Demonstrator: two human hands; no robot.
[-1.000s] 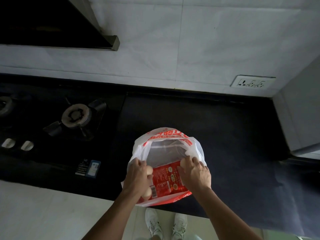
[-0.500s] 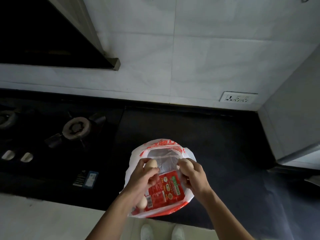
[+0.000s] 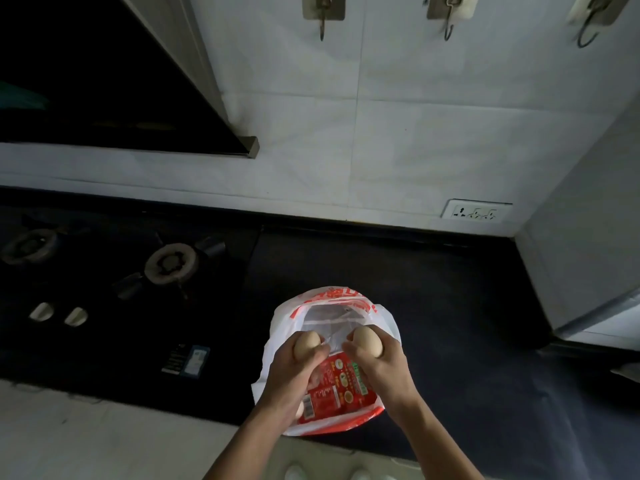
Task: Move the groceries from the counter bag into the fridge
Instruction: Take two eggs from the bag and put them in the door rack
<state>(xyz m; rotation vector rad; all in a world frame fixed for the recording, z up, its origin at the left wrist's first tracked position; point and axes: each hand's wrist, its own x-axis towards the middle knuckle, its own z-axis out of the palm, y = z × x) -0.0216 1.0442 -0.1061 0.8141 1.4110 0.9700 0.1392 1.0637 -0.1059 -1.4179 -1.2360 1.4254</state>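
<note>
While standing at the front edge of the worktop [image 3: 450, 323], with pale shoes [image 3: 296, 474] just showing below, holds one egg in each grip: left grip [image 3: 294, 372] curled round the left egg [image 3: 306, 342], right grip [image 3: 381, 368] curled round the right egg [image 3: 367, 341], both held just above the open mouth of the bag [image 3: 287, 320]. Perhaps cups another pale egg low under the left palm; too hidden to say. Leaves a red printed packet [image 3: 341, 386] lying inside the bag, so more to unload. Under the bag, the dark worktop, with a stove burner [image 3: 171, 263] well off to the left. Farther back, a tiled wall with a socket [image 3: 476, 213] and hooks [image 3: 322, 15]. Judged as early in the task: eggs out of the bag but not yet carried off, nothing seen inside any fridge; at the right, a grey panel [image 3: 588, 237], perhaps the fridge, with no door in view.
</note>
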